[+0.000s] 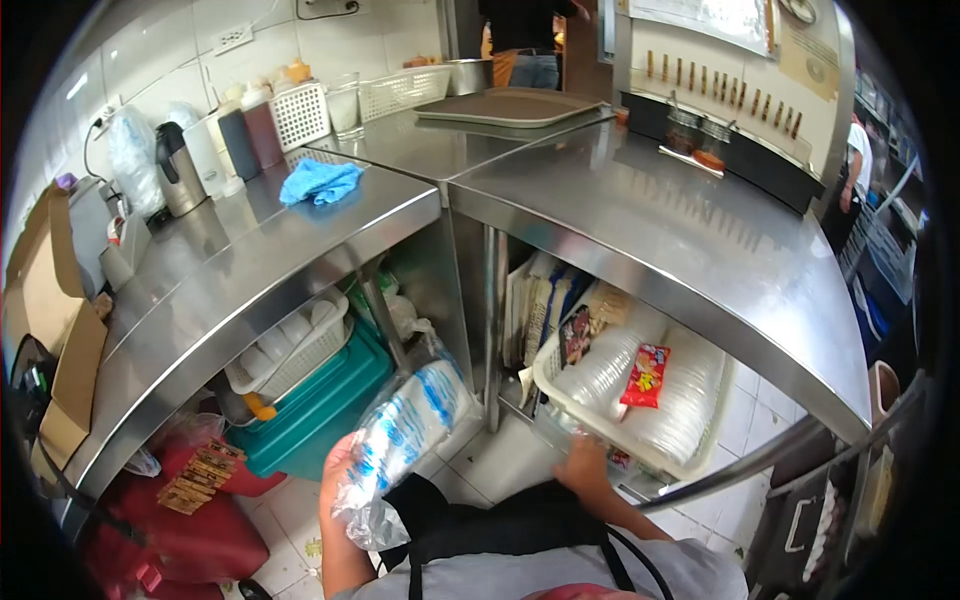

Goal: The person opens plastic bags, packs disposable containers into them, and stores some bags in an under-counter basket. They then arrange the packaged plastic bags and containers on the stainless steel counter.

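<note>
My left hand [340, 468] is closed around a long clear plastic sleeve with blue print [412, 418], its contents looking like stacked cups or lids. The sleeve is tilted, with its crumpled lower end near my black apron [480, 520]. My right hand [583, 462] is low beside the near left corner of a white basket [690, 466]; its fingers are blurred and I cannot tell whether they touch the rim. Inside the basket lie stacks of clear plastic lids or containers [685, 400] and a red packet [646, 376].
Steel counters [660, 210] form a corner ahead, bearing a blue cloth [320, 182], a brown tray [510, 108] and bottles [262, 125]. Below the left one are a teal bin [310, 410] and a red container [170, 530]. Two people [525, 45] [855, 165] stand farther off.
</note>
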`<state>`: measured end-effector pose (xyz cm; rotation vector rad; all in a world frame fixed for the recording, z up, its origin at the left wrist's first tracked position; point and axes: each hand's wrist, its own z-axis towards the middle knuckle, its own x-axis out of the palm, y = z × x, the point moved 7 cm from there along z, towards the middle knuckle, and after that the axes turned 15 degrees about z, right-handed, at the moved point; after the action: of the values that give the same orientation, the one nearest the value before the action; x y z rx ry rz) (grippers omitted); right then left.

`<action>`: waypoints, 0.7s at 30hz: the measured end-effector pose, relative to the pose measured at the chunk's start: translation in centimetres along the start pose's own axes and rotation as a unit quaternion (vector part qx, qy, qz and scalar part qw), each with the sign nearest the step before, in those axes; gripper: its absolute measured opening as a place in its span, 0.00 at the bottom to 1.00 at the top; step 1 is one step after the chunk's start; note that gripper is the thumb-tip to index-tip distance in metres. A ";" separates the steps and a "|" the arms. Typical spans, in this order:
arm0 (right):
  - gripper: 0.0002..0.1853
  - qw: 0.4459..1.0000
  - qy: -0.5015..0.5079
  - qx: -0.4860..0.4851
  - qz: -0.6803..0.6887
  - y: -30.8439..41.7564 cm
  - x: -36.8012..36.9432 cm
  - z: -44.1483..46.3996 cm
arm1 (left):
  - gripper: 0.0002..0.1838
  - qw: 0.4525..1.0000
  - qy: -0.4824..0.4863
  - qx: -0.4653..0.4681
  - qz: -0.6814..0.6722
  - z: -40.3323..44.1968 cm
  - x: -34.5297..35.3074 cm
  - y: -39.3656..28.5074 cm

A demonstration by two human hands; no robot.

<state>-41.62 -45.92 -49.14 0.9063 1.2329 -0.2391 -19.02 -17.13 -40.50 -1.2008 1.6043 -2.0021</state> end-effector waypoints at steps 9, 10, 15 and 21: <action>0.14 0.998 -0.025 -0.022 -0.053 -6.6 4.9 2.5 | 0.22 0.990 0.051 -0.087 0.099 0.0 1.0 -2.6; 0.15 0.999 -0.006 0.001 -0.039 -6.0 4.2 2.4 | 0.21 0.987 0.049 -0.111 0.104 -0.5 1.5 -3.3; 0.22 0.996 0.059 -0.001 -0.062 -4.4 4.0 4.1 | 0.21 0.980 0.087 -0.151 0.097 -2.0 3.9 -10.2; 0.23 0.953 0.277 -0.062 -0.111 4.5 2.7 6.7 | 0.22 0.980 0.079 -0.140 0.117 -6.6 5.6 -25.2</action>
<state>-33.17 -46.91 -49.13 0.7447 1.8541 -0.0817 -20.98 -8.46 -15.43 -0.9052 2.0556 -1.8043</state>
